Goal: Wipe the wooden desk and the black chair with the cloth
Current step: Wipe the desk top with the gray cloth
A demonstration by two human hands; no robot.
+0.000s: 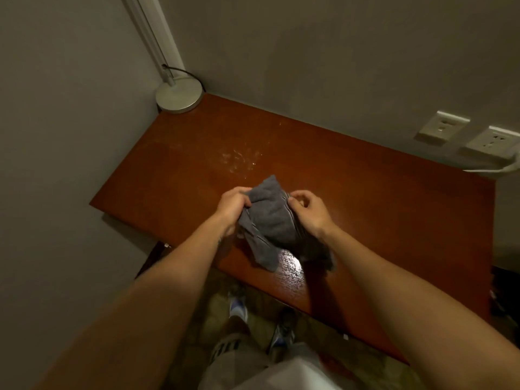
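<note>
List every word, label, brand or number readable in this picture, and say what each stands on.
None can be read in this view.
Wall sockets: plain faces, no lettering visible.
Lamp base, grey cloth, wooden desk: no labels.
Shoes: too dark and blurred to tell.

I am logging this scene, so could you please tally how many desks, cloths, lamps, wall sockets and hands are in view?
Wooden desk: 1
Grey cloth: 1
Lamp: 1
Wall sockets: 2
Hands, left hand and right hand, both gripping the cloth: 2
Total: 7
</note>
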